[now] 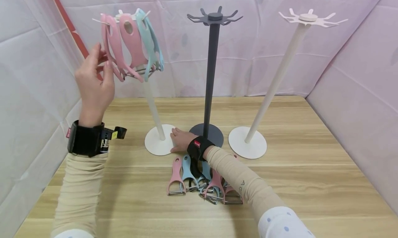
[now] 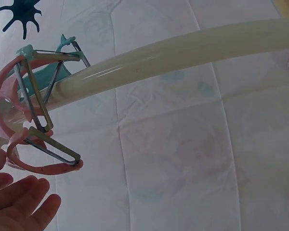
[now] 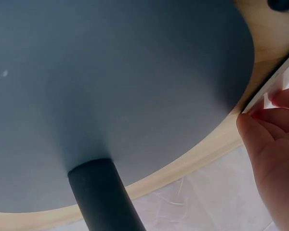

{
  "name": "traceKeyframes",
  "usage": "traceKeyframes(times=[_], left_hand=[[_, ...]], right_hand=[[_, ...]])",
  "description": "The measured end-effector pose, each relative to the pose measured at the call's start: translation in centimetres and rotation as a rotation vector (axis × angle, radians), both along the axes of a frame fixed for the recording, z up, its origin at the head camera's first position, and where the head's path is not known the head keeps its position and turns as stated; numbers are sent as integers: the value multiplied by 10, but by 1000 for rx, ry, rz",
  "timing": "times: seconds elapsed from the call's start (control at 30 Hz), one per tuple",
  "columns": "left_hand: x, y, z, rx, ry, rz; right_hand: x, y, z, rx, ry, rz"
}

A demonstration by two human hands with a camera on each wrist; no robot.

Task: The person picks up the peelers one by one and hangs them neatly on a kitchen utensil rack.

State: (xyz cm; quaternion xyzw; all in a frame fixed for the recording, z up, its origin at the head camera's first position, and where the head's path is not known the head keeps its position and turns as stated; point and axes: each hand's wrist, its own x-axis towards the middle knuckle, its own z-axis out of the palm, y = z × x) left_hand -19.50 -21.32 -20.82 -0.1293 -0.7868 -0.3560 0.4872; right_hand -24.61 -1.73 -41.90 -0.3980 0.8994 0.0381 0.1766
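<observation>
Pink peelers (image 1: 134,41) and light blue peelers (image 1: 148,41) hang by their handles from the hooked top of the left white stand (image 1: 151,103). My left hand (image 1: 95,79) is raised beside the leftmost pink peeler (image 2: 48,168), its fingers loosely bent close to it. In the left wrist view, the fingertips lie just below that peeler's blade end. Down on the table, my right hand (image 1: 182,140) rests at the rim of the left stand's round white base (image 1: 155,144). The right wrist view has its fingertips (image 3: 248,122) right on that rim.
A dark grey stand (image 1: 212,75) and another white stand (image 1: 276,79) stand to the right, their hooks bare. Several pink and blue peelers (image 1: 176,169) lie in a pile before the dark base, partly hidden under my right forearm. Fabric walls enclose the wooden table (image 1: 304,182).
</observation>
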Motion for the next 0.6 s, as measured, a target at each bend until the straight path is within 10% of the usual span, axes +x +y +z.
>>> traceKeyframes(times=[0.6], left_hand=[[21,3,-63,87,-159,-51]], right_hand=[[-5,12,8,-78,39,-63]])
